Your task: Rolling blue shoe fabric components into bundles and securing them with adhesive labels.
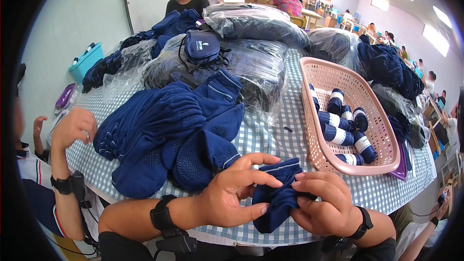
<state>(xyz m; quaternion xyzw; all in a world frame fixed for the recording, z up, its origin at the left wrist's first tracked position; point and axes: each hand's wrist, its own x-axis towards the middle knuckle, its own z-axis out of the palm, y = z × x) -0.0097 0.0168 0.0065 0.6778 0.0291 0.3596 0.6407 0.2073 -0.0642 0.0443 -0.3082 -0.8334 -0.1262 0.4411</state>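
Note:
A dark blue sock [276,200] with a pale line along its top is held bunched over the near table edge. My left hand [237,191] grips its left side, thumb below and fingers curved above. On the other side my right hand [324,200] pinches the fabric between thumb and fingers. Just beyond my left hand lies a heap of blue socks [159,116], some showing dotted soles. To the right, a pink plastic basket [350,168] holds several rolled blue socks [338,135] with white paper bands.
Clear plastic bags of dark goods [256,21] are piled at the back, with a small navy pouch [202,46] on them. A teal bin [87,63] stands far left. A checked cloth [290,101] covers the table. Another person's hand [73,128] is at the left.

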